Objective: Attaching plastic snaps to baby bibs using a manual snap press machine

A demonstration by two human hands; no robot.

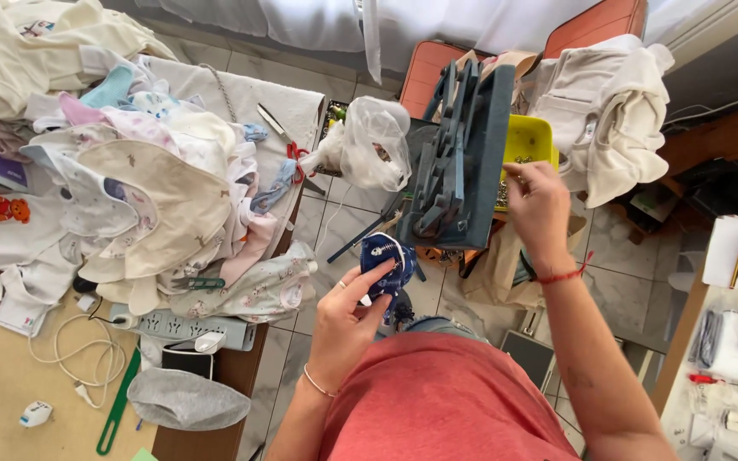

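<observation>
Navy cloth piece (386, 260): patterned in white, held low at centre, just below the grey press.
Left hand (348, 320): grip closed on the navy cloth piece, thumb and fingers pinching it.
Right hand (540, 209): fingertips pinched together at the yellow tray (530, 141), perhaps on a small fastener; too small to tell.
Grey press (459, 158): upright between both hands.
Surface (19, 376): heaped with pale baby garments (147, 188), scissors (288, 141), power strip (185, 326).

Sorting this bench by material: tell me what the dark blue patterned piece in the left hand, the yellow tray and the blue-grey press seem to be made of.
Dark blue patterned piece: soft printed fabric, matte; it creases in the left hand.
Yellow tray: probably plastic, smooth and evenly bright.
Blue-grey press: likely painted metal, rigid with flat bars.
</observation>
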